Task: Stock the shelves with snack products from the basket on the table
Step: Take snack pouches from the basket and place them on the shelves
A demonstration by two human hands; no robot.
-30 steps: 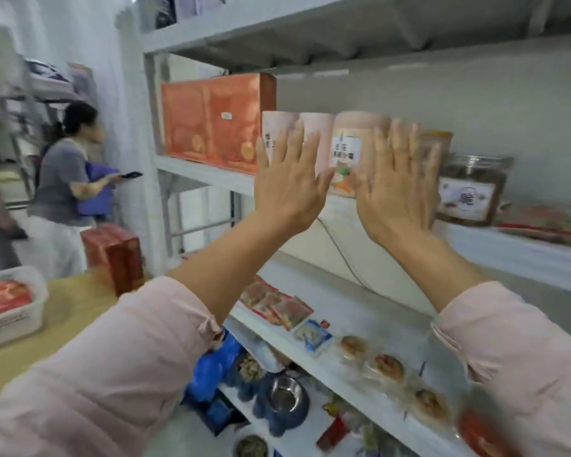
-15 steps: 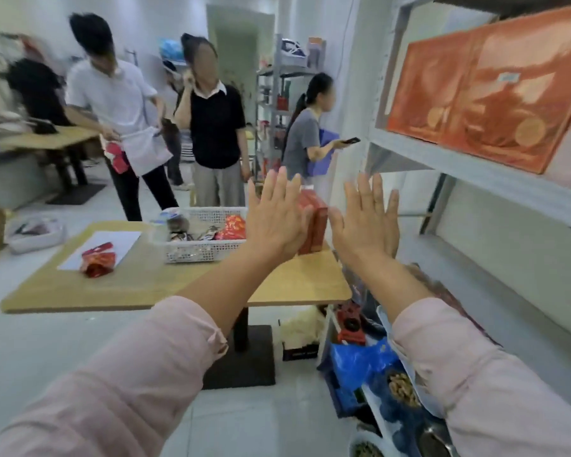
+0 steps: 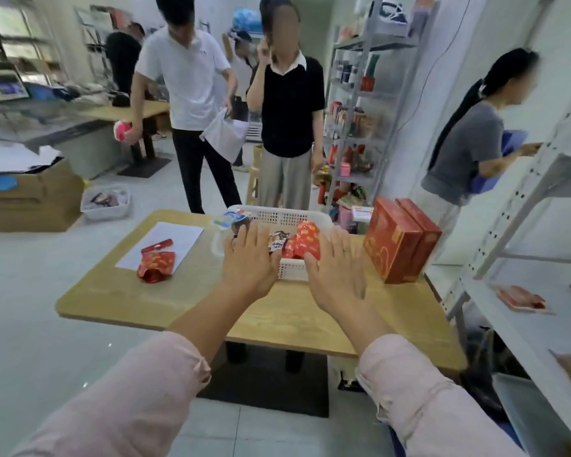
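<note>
Both hands have swung away from the shelf front, where they were spread a second ago, and now hover over the table (image 3: pixel 152 301). Left hand (image 3: pixel 249 258) and right hand (image 3: pixel 337 275) are flat, fingers straight and slightly spread, palms down; neither holds anything.

Task items: the white basket (image 3: pixel 287 218) lies directly beyond and partly beneath the fingertips, the left hand covering its near-left part and the right hand its near-right corner. A red snack packet (image 3: pixel 308 240) stands in the basket between the two hands, closer to the right one, with a small dark packet (image 3: pixel 278 240) just beside it toward the left hand. The shelves (image 3: pixel 521 328) run well off to the right of the right hand.

Other items: two red boxes (image 3: pixel 398 242) stand just beyond the right hand; a red pouch (image 3: pixel 156 267) lies on a paper sheet (image 3: pixel 170 237), apart to the left of the left hand.

Step in hand, as judged: returning to the basket for the next product. The next move calls for lowering one hand into the basket, closing the fingers round a single packet without snagging its neighbour, then turning right toward the shelves.
</note>
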